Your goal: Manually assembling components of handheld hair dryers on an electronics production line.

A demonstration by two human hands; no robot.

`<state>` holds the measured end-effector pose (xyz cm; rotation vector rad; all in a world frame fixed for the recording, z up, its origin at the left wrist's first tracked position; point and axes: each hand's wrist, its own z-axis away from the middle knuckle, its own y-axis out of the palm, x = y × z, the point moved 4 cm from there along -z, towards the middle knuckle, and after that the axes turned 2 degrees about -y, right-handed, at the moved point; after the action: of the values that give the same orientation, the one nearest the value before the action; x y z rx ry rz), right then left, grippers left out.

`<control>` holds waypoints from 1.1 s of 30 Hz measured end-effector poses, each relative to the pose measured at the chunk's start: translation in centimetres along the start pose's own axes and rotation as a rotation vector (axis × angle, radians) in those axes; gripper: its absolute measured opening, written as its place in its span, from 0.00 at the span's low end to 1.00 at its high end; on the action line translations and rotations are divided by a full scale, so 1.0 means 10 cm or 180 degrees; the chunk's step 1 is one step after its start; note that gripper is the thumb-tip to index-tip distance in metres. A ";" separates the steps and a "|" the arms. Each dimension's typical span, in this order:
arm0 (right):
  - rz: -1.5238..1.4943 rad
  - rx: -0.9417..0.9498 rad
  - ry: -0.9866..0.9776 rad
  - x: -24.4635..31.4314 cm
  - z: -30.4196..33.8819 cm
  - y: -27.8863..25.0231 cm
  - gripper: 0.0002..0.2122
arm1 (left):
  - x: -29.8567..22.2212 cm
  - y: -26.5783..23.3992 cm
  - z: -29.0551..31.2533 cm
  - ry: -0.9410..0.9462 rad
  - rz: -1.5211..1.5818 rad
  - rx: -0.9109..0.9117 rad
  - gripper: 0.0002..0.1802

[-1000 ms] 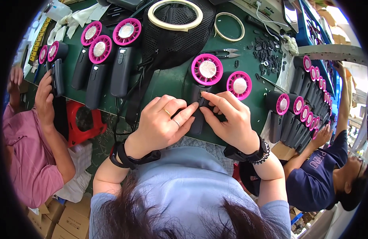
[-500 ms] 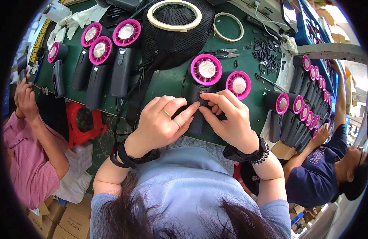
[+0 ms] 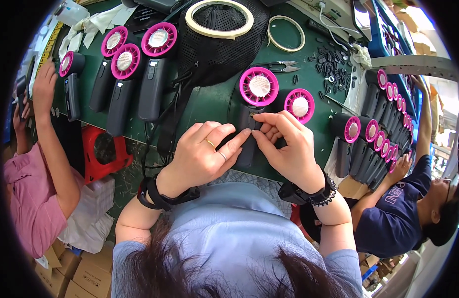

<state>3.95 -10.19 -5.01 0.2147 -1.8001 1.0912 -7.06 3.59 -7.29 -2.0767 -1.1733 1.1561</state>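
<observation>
A handheld fan [image 3: 260, 95] with a pink grille, a silvery round centre and a dark grey handle lies before me, head pointing away. My left hand [image 3: 202, 154] is closed at the left side of its handle, the index fingertip pressing on the handle's front. From the right, my right hand [image 3: 288, 144] reaches the same small panel on the handle with thumb and index finger bent close together. Whatever sits between those fingertips is too small to make out. Just right of this fan, a second pink-fronted fan [image 3: 299, 105] is partly hidden behind my right hand.
Several similar fans [image 3: 152, 89] lie at the left, and rows of more [image 3: 352, 130] at the right. A black mesh bag [image 3: 214, 59] with a tape roll [image 3: 191, 22], snips [image 3: 281, 66] and scattered small black pieces [image 3: 331, 69] lie farther back. Co-workers sit on both sides.
My hands stay at the fan's handle, with only a slight shift of the right fingers. The co-worker at the left has raised an arm toward the table.
</observation>
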 end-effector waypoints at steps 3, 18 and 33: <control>-0.0002 -0.0003 0.0017 0.01 0.00 0.00 0.13 | 0.00 0.01 0.00 -0.0022 0.0065 0.0005 0.24; 0.0111 0.0059 0.0158 0.05 -0.04 -0.01 0.11 | 0.01 0.02 0.02 -0.0043 0.0183 0.0002 0.23; -0.0217 -0.0024 0.0670 0.07 0.18 -0.02 0.12 | 0.02 0.04 0.05 -0.0076 0.0069 -0.0054 0.26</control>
<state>2.54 -11.41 -4.49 0.1496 -1.5978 1.0197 -7.28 3.52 -7.95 -2.0985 -1.1781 1.1879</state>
